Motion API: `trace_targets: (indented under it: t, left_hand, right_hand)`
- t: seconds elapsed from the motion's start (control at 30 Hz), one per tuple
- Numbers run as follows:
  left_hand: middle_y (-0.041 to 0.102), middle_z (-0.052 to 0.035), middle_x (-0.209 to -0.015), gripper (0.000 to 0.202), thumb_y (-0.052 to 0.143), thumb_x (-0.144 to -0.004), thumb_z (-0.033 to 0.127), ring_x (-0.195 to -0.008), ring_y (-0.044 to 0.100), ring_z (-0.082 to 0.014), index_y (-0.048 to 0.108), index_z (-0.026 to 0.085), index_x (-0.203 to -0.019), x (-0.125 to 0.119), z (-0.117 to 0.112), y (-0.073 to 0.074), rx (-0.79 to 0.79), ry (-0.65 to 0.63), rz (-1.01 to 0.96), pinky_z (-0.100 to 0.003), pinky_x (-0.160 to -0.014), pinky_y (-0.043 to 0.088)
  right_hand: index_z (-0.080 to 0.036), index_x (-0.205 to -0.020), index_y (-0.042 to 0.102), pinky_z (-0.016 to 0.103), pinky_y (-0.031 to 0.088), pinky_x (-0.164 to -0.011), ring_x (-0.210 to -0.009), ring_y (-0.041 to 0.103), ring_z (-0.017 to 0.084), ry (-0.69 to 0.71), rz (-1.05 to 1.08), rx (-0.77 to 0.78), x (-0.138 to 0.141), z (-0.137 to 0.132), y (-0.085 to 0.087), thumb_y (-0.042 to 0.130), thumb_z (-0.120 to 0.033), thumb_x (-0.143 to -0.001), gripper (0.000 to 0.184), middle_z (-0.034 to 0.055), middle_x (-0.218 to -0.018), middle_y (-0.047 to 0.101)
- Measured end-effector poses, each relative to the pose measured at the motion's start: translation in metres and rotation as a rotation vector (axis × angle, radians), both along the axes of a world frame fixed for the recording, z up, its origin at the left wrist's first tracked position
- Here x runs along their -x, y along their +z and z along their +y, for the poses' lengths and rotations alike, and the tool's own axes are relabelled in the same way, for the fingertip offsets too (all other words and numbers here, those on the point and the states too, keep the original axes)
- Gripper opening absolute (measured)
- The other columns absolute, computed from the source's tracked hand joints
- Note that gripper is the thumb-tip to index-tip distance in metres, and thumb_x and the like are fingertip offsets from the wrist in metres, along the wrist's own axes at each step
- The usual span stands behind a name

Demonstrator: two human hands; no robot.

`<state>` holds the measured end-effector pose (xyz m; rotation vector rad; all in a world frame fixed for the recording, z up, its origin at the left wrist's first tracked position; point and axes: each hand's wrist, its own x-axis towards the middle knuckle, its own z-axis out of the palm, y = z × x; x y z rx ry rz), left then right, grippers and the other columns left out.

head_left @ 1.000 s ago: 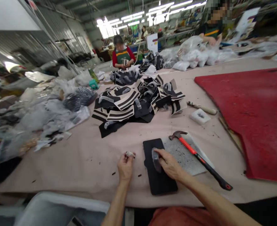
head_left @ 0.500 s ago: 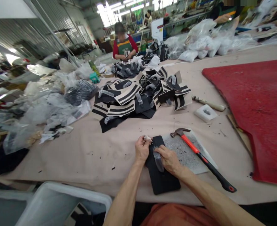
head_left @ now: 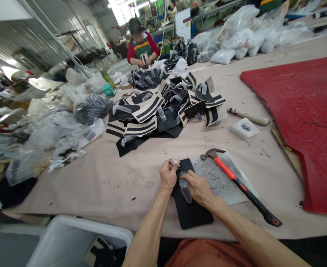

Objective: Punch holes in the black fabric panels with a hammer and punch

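Observation:
My left hand is closed in a pinch on a small pale tool at the top left edge of a black pad lying on the table in front of me. My right hand presses down on a grey translucent strip on that pad, its fingers curled over it. Just to the right, a hammer with an orange and black handle lies on a grey speckled slab.
A heap of black and cream striped cut pieces fills the table's middle. A red sheet covers the right side. A white block and a wooden-handled tool lie beyond the hammer. Plastic bags crowd the left. A person works at the far end. A white bin stands below the table edge.
My left hand came from the bare table over to the top left corner of the black pad with the small tool. My right hand stayed on the strip. The view tilted down.

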<state>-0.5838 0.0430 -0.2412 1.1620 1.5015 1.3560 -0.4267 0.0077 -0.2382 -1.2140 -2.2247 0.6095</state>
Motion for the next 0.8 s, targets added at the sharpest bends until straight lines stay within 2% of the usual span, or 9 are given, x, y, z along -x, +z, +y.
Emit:
trace_targets:
  t: [0.23, 0.47, 0.6, 0.7, 0.8]
  left_hand:
    - [0.079, -0.0069, -0.094, 0.017, 0.067, -0.083, 0.029, -0.083, 0.072, -0.0179, 0.067, 0.017, -0.096, 0.000, -0.002, 0.003, 0.006, -0.013, -0.009, -0.027, -0.078, 0.054]
    - [0.079, -0.0057, -0.093, 0.012, 0.065, -0.084, 0.026, -0.084, 0.072, -0.0178, 0.068, 0.019, -0.093, 0.001, 0.000, 0.001, -0.028, -0.022, 0.084, -0.027, -0.078, 0.053]
    - [0.079, -0.0057, -0.092, 0.011, 0.064, -0.084, 0.024, -0.084, 0.072, -0.0184, 0.067, 0.019, -0.094, 0.001, 0.000, 0.001, -0.044, -0.042, 0.115, -0.027, -0.077, 0.053]
    - [0.078, -0.0052, -0.093, 0.010, 0.064, -0.085, 0.023, -0.085, 0.073, -0.0189, 0.069, 0.020, -0.094, 0.001, -0.002, 0.002, -0.080, -0.072, 0.155, -0.028, -0.078, 0.054]
    - [0.078, -0.0051, -0.092, 0.012, 0.063, -0.085, 0.020, -0.085, 0.072, -0.0190, 0.071, 0.021, -0.094, 0.002, -0.004, 0.003, -0.126, -0.112, 0.214, -0.030, -0.080, 0.055]
  right_hand:
    - [-0.022, -0.111, 0.063, 0.025, 0.040, -0.065, -0.076, 0.059, 0.015, -0.002, 0.016, 0.009, 0.000, 0.000, 0.001, 0.037, -0.009, -0.095, 0.033, 0.0040, -0.094, 0.059]
    - [-0.021, -0.111, 0.063, 0.025, 0.042, -0.067, -0.078, 0.059, 0.015, -0.001, 0.027, -0.007, 0.000, 0.001, -0.002, 0.037, -0.008, -0.093, 0.034, 0.0043, -0.093, 0.059]
    - [-0.022, -0.114, 0.061, 0.027, 0.046, -0.070, -0.082, 0.061, 0.017, 0.012, 0.037, 0.047, 0.001, -0.001, 0.007, 0.038, -0.009, -0.093, 0.034, 0.0044, -0.096, 0.060]
    - [-0.022, -0.127, 0.054, 0.032, 0.049, -0.081, -0.095, 0.062, 0.021, -0.032, 0.025, 0.059, -0.015, -0.002, 0.024, 0.043, -0.014, -0.094, 0.035, 0.0067, -0.107, 0.061]
    - [-0.018, -0.126, 0.054, 0.039, 0.047, -0.092, -0.109, 0.058, 0.027, -0.225, -0.116, -0.080, -0.057, -0.003, 0.037, 0.051, -0.022, -0.094, 0.032, 0.0127, -0.117, 0.060]
